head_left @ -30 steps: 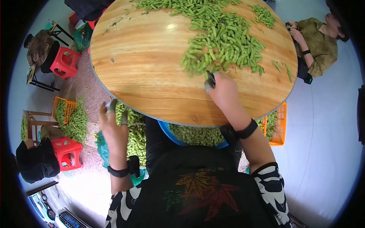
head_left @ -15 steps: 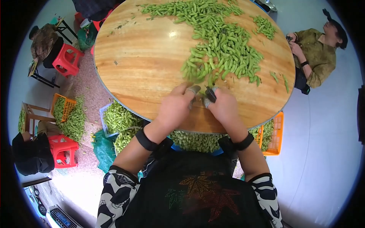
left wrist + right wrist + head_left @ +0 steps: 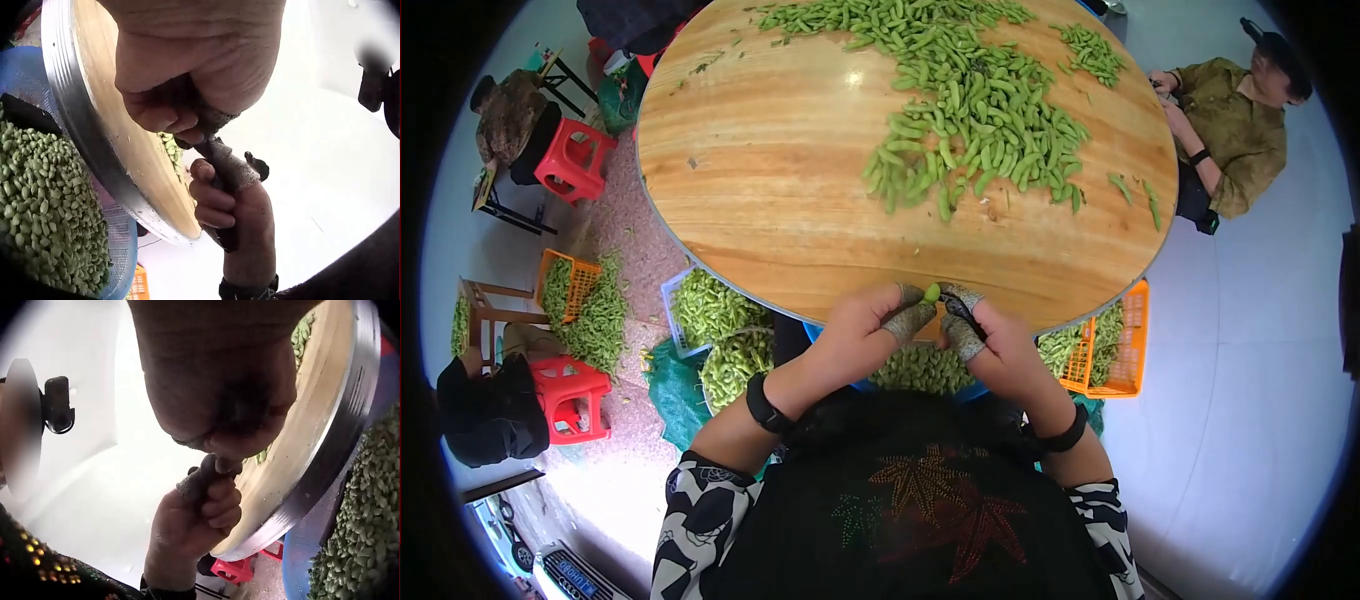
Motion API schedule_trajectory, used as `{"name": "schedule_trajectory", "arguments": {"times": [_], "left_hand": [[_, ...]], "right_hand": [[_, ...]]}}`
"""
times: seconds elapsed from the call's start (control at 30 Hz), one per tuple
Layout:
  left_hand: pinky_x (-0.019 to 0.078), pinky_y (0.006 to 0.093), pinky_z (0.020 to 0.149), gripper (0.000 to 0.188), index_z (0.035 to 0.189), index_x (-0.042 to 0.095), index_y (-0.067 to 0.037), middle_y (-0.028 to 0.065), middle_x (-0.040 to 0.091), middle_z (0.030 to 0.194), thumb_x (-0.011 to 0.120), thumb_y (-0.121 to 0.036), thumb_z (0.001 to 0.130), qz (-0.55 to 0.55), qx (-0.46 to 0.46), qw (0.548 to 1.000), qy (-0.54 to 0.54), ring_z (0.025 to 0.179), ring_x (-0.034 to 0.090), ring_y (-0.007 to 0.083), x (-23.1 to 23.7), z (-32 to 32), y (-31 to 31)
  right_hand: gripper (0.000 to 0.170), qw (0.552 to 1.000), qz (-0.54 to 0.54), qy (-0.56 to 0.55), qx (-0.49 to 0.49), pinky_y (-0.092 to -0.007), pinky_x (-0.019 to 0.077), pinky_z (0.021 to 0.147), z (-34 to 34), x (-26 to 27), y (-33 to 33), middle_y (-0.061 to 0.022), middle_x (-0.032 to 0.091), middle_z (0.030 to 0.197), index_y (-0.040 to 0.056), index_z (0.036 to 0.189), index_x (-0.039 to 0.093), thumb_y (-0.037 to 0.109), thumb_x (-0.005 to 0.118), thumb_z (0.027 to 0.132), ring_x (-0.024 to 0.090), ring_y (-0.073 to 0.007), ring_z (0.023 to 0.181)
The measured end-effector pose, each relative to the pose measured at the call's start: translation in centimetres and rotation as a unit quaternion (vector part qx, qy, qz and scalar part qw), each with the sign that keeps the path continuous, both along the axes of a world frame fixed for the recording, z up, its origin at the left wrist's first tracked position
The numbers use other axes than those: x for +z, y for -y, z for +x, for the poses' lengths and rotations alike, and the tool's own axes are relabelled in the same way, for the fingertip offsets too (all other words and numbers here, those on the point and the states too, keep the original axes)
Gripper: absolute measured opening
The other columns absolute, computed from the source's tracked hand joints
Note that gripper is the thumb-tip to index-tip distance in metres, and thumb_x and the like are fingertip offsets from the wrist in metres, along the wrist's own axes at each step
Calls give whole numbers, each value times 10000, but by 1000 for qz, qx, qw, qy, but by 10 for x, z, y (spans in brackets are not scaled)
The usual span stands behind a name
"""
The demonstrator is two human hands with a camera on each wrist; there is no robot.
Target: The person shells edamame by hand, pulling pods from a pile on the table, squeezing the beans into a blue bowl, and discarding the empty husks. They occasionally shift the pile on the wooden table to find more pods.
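Both hands meet at the near edge of the round wooden table [image 3: 800, 215], above a blue basin [image 3: 128, 250] of shelled green beans [image 3: 47, 206]. Between thumb and forefinger, my left hand [image 3: 855, 335] pinches a green soybean pod [image 3: 931, 294]. My right hand [image 3: 1008, 348] grips a small black tool [image 3: 962, 312], its tip right at the pod; the tool's kind is hard to tell. Greyish covers wrap the thumb and forefinger of each hand. The wrist views show the fingertips together, with the pod hidden. A heap of pods [image 3: 1000, 130] lies farther back on the table.
An orange crate [image 3: 1135, 340] of pods stands below the table at right. Pod-filled containers and a green sack [image 3: 675, 395] are at left. Red stools [image 3: 575, 160] stand farther left. Another person [image 3: 1235, 140] sits at the table's right side.
My left hand came from beyond the table's left edge to join the right. Both then drew back from near the heap to the table's near edge, a pod now in the left fingers.
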State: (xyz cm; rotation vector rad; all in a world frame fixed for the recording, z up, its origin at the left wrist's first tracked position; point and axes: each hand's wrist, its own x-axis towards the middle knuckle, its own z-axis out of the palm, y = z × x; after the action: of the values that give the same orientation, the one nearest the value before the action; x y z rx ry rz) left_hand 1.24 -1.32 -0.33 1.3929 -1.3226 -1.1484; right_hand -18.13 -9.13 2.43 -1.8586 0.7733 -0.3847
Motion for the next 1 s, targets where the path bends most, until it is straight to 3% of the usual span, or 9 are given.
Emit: {"name": "schedule_trajectory", "arguments": {"times": [0.23, 0.3, 0.43, 0.5, 0.63, 0.77, 0.8, 0.93, 1.0], "left_hand": [[476, 253, 715, 195, 1090, 625, -11, 7, 651, 914, 582, -110, 928, 6, -19, 1000, 8, 796, 569, 74, 11, -3, -7], [479, 338, 664, 185, 1025, 630, -15, 181, 615, 813, 592, -131, 885, -102, -10, 978, 181, 753, 632, 268, 21, -7, -7], [467, 349, 627, 173, 1000, 626, -2, 116, 594, 735, 590, -139, 901, -170, -15, 940, 296, 692, 599, 223, 9, -7, -14], [453, 343, 593, 174, 976, 623, 8, 25, 558, 690, 593, -152, 914, -13, -17, 993, -116, 648, 548, 164, 2, -7, -17], [453, 326, 598, 181, 980, 625, 12, -32, 550, 704, 590, -155, 922, 213, -73, 898, -378, 644, 523, 130, 18, 5, -20], [417, 276, 548, 156, 957, 624, -15, -25, 547, 698, 598, -164, 920, 53, -37, 997, -44, 619, 511, 91, 5, -2, -20], [400, 252, 530, 142, 943, 620, -25, -31, 540, 698, 595, -163, 923, -92, -40, 984, 150, 614, 500, 64, 0, -2, -19], [397, 259, 514, 133, 908, 602, -30, 34, 567, 685, 583, -161, 920, -235, -29, 932, 273, 577, 507, 101, 5, -8, -15], [426, 324, 532, 135, 901, 584, -10, 72, 584, 697, 557, -142, 911, 143, -33, 978, -150, 572, 523, 178, 14, -11, -21]], "right_hand": [[346, 964, 263, 47, -10, -231, 437, 602, -4, 15, -4, 15, 604, 805, 90, 1262, 531, 151, 517, 922, 521, -70, 666], [349, 959, 278, 49, -2, -214, 417, 591, -5, 15, -4, 27, 588, 801, 102, 1274, 527, 147, 513, 928, 498, -56, 664], [371, 934, 349, 78, 2, -181, 359, 524, -6, 3, -7, 32, 559, 767, 124, 1302, 509, 148, 517, 932, 452, -36, 608], [398, 900, 430, 75, -13, -180, 319, 469, -6, 14, -9, 32, 541, 742, 130, 1318, 492, 122, 521, 922, 405, -28, 540], [396, 832, 548, 86, -20, -176, 277, 412, -9, 20, -10, 30, 525, 719, 132, 1321, 483, 118, 520, 927, 360, -22, 467], [381, 915, 400, 51, -4, -176, 288, 413, -5, 14, -17, 33, 529, 722, 133, 1318, 486, 135, 512, 938, 372, -24, 470], [364, 936, 351, 39, 0, -178, 309, 433, -5, 13, -19, 37, 534, 726, 136, 1289, 504, 139, 506, 925, 391, -29, 484], [327, 940, 332, 79, -13, -184, 338, 455, -10, 3, -22, 42, 546, 739, 129, 1240, 536, 150, 493, 916, 420, -33, 500], [321, 930, 358, 86, -12, -183, 333, 454, -15, 2, -23, 40, 548, 740, 122, 1235, 538, 161, 506, 918, 419, -31, 500]]}}
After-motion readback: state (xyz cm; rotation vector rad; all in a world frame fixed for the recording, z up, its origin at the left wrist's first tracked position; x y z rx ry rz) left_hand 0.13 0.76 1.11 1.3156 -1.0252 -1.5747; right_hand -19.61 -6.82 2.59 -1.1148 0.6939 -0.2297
